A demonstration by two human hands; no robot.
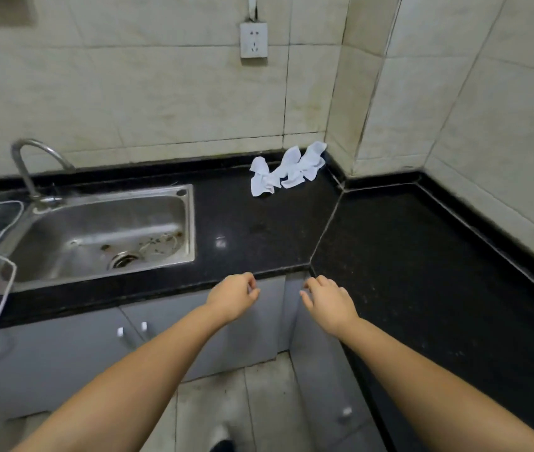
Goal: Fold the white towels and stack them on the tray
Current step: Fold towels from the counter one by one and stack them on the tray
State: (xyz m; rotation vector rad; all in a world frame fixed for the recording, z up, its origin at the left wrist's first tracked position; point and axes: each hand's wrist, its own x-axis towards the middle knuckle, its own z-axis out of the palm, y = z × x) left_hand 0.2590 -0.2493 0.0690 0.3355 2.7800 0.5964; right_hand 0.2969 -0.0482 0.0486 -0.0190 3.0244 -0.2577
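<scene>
Bare counter [259, 230] lies between its front edge and the towels [287, 169]; sink [102, 233] and faucet [36, 164] flank left, seemingly unobstructing.

No readable writing anywhere in view.
The white plastic wall socket [253, 39] on the beige tiles shows only its pin slots, and the stainless steel sink [102, 230] bears no legible mark or brand.

towels [287, 168] crumpled on counter [406, 256] corner; left hand [233, 296], right hand [329, 303] empty
</scene>
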